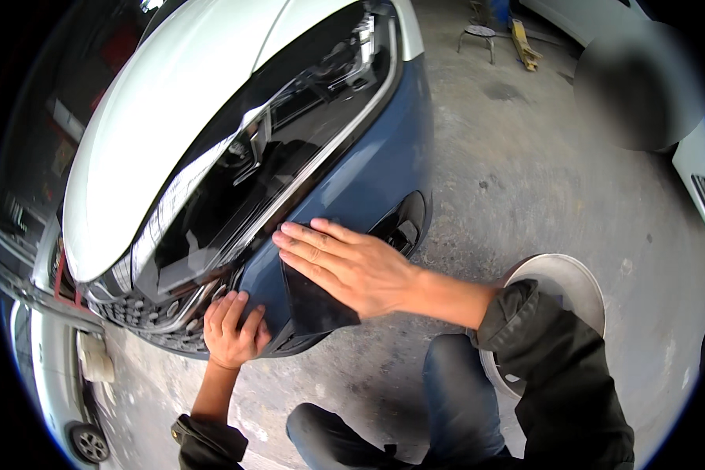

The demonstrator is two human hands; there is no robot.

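The front corner of a car fills the upper left, with a blue-grey bumper beneath a long dark headlight. My right hand lies flat on the bumper below the headlight, its fingers stretched toward the left. A black, flat, straight-edged piece shows under the palm; whether it is a loose sheet or part of the bumper I cannot tell. Near the grille, my left hand rests its bent, slightly spread fingertips on the bumper's left part. Nothing shows in its fingers.
A pale round bucket stands by my right forearm, partly hidden by the sleeve. My knees are close to the bumper. Farther off are a stool, a yellow metal tool and other cars. A blurred round patch covers the upper right.
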